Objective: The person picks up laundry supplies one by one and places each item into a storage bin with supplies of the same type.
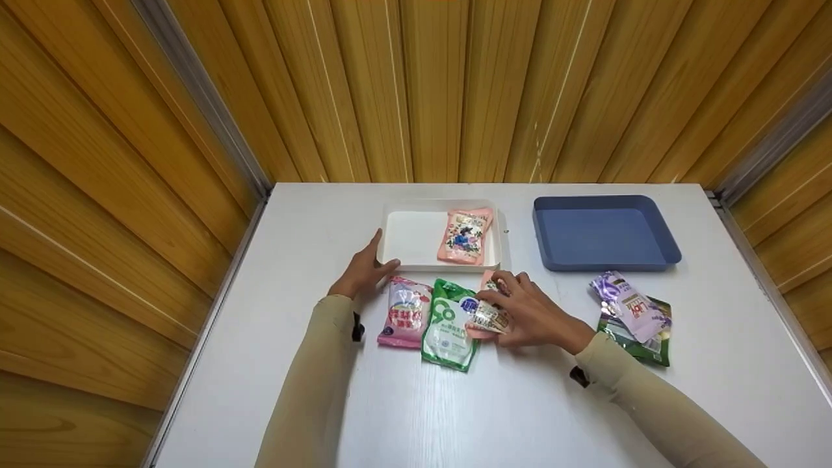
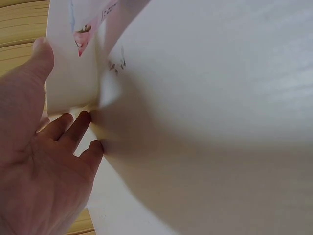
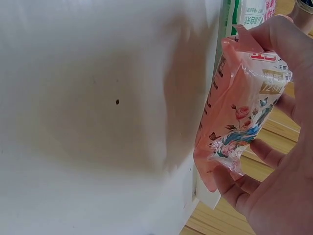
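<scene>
Beside the near left corner of the white tray (image 1: pixel 416 268), my left hand (image 1: pixel 365 268) touches the tray wall, its thumb along the front and fingers along the left side. In the left wrist view the fingertips (image 2: pixel 84 117) lie against the tray's corner. A pink packet with a flower print (image 1: pixel 465 237) lies inside the tray, to the right. My right hand (image 1: pixel 530 315) holds a similar pink flower-print packet (image 3: pixel 239 112) between thumb and fingers, in front of the tray. That packet overlaps the right edge of a green and white pouch (image 1: pixel 447 331) in the head view.
A pink packet with a rainbow print (image 1: pixel 404 315) lies left of the green pouch. At the back right stands a blue tray (image 1: pixel 608 265). In front of it, a purple pouch (image 1: pixel 634 309) lies across a dark green packet (image 1: pixel 658 354). Wooden panels (image 1: pixel 429 91) border the white table (image 1: pixel 214 390).
</scene>
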Demonstrator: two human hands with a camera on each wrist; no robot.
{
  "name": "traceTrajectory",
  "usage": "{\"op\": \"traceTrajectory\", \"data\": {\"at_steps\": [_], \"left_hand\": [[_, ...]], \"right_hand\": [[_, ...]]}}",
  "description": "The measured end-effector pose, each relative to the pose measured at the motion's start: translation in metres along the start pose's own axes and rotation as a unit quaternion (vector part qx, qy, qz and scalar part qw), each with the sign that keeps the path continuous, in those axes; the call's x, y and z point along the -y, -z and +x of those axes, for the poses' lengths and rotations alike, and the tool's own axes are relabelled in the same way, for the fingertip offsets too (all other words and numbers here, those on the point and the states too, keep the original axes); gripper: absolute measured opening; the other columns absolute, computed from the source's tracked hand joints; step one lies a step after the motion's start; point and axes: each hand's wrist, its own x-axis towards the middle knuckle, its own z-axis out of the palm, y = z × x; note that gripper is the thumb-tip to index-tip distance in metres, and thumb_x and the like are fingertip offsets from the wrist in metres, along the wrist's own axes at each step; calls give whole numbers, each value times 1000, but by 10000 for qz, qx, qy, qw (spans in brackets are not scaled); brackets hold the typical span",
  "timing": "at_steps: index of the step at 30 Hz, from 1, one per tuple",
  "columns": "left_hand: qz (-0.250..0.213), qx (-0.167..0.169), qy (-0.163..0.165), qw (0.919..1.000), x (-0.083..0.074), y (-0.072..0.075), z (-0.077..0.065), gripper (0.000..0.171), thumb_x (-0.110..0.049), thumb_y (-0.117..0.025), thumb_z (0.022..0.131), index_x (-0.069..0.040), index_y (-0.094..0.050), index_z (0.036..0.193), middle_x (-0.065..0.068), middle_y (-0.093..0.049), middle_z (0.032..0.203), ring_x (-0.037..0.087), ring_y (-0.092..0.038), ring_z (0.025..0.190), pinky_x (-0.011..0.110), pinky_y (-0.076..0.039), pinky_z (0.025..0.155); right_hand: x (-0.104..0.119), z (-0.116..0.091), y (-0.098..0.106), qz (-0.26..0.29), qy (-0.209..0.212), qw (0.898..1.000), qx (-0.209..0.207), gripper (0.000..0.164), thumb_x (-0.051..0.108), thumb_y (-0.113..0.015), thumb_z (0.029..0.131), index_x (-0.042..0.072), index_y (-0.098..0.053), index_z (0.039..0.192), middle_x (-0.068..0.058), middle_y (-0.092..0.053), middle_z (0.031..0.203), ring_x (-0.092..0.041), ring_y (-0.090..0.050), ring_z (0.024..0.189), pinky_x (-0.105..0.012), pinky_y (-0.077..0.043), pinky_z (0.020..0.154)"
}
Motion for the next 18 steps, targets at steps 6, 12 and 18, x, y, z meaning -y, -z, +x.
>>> {"op": "traceTrajectory", "data": {"at_steps": [6, 12, 18], "left_hand": [[-40, -13, -23, 10000, 1, 0, 0, 96, -38, -69, 100, -14, -4, 167, 15, -22, 169, 33, -36, 149, 44, -24, 125], [-16, -61, -97, 9999, 1, 0, 1, 95, -37, -69, 100, -11, -6, 166, 13, -17, 170, 30, -21, 155, 43, -19, 126], [-55, -65, -70, 9999, 1, -1, 1, 96, -37, -69, 100, -12, -5, 166, 11, -15, 171, 29, -18, 156, 42, -17, 127]], "right_hand": [[1, 1, 1, 150, -53, 9999, -44, 81, 43, -91, 65, 25, -63, 138, -22, -44, 151, -37, -49, 107, -48, -48, 85], [2, 2, 2, 187, -79, 9998, -18, 80, 47, -91, 67, 25, -63, 138, -21, -46, 149, -36, -48, 106, -48, -47, 86], [1, 4, 3, 186, -51, 9998, -33, 78, 46, -90, 68, 26, -63, 138, -19, -48, 145, -33, -47, 103, -46, -45, 84]]}}
